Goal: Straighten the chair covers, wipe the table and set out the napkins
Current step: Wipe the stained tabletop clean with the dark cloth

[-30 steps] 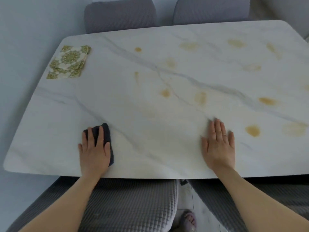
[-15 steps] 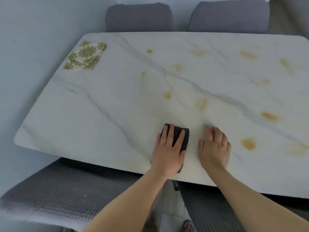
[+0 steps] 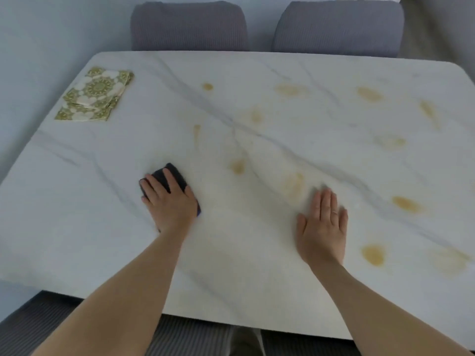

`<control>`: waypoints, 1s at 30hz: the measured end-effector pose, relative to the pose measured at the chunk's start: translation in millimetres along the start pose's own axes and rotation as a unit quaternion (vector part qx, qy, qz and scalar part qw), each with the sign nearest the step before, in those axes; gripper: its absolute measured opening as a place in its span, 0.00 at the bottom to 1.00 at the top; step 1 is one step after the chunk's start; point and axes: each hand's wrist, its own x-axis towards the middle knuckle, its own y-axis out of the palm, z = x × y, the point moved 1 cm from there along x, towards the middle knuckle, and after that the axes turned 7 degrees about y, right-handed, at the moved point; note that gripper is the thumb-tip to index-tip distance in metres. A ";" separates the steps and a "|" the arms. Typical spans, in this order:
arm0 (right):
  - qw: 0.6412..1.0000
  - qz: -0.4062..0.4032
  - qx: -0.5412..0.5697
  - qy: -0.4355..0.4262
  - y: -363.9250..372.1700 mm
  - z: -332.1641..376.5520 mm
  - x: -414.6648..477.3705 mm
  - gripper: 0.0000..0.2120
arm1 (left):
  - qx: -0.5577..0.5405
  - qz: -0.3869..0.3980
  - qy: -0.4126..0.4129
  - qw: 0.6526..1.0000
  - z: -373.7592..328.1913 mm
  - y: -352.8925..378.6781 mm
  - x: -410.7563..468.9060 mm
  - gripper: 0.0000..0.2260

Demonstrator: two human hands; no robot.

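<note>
A white marble table (image 3: 257, 291) fills the view, marked with several yellowish stains such as one (image 3: 374, 255) near its right front. My left hand (image 3: 171, 201) presses flat on a dark cloth (image 3: 174, 174) left of centre; the cloth shows past my fingertips. My right hand (image 3: 323, 227) lies flat and empty on the tabletop, fingers together, to the right of centre. A small stack of green-and-gold patterned napkins (image 3: 96, 93) lies at the far left corner.
Two grey covered chair backs (image 3: 190, 25) (image 3: 336, 28) stand behind the far edge. Grey covered seats (image 3: 38, 327) show under the near edge. A pale wall (image 3: 38, 47) runs along the table's left side.
My left hand slid the cloth right toward my right hand, then back left and farther onto the table. My right hand flattened and stayed roughly in place. The view shifted forward.
</note>
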 end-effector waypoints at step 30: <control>0.999 0.004 -0.045 0.012 -5.2 1.3 0.0 0.32 | 0.030 0.060 0.467 0.882 -126.1 24.9 -35.9 0.30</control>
